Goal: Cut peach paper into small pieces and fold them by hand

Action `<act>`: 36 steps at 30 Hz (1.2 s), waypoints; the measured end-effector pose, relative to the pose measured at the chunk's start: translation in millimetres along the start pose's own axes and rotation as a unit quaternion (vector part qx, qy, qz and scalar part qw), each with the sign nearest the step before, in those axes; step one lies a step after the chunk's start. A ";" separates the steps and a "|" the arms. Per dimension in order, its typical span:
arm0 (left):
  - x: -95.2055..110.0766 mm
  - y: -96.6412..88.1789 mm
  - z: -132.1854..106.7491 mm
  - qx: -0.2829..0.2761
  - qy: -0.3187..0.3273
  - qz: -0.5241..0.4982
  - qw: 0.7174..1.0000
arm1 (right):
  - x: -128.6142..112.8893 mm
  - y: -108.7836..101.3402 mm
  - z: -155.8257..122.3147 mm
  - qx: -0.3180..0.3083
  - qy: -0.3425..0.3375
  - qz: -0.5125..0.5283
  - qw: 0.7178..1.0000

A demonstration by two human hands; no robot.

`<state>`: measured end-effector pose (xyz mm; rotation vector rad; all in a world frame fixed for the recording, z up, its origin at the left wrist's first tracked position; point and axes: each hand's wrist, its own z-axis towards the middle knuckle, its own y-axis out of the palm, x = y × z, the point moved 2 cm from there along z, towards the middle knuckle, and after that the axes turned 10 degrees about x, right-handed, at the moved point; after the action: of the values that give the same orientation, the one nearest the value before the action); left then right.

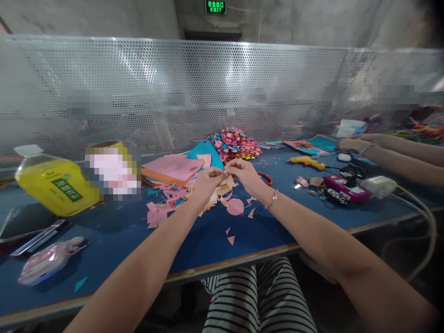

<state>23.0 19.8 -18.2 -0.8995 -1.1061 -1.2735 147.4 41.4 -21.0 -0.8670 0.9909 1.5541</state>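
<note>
A perforated metal screen [145, 78], streaked with bright glints, runs along the back of a blue table [208, 247], and beyond it are a grey wall [312, 23] and a lit green exit sign [215, 7].

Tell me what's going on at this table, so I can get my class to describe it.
A person's left hand and right hand meet fingertip to fingertip, pinching what looks like a small pale piece. Pink scraps and a pink circle lie near them on the table. Behind are coloured sheets and a colourful heap. At the right, another person's hand is beside more sheets.
</note>
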 end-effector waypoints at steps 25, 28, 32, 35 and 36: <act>-1.7 0.5 -0.8 0.008 -0.046 -0.031 0.998 | 1.8 -0.7 2.6 0.021 -0.053 -0.087 0.995; -2.0 0.5 -0.8 0.009 -0.057 -0.041 0.998 | -0.1 -0.9 2.6 0.027 -0.071 -0.117 0.990; -2.6 0.4 -0.8 0.010 -0.062 -0.046 0.997 | -3.9 0.0 1.2 0.025 -0.076 -0.141 0.987; -4.0 0.3 0.2 0.015 -0.058 -0.056 0.997 | -4.1 1.1 0.5 0.020 -0.060 -0.117 0.991; -4.7 0.2 0.8 0.017 -0.057 -0.059 0.997 | -3.6 1.4 0.4 0.017 -0.053 -0.102 0.993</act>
<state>23.2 21.8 -22.4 -0.9009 -1.2828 -1.3081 146.7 40.3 -17.3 -0.8267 0.8233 1.3912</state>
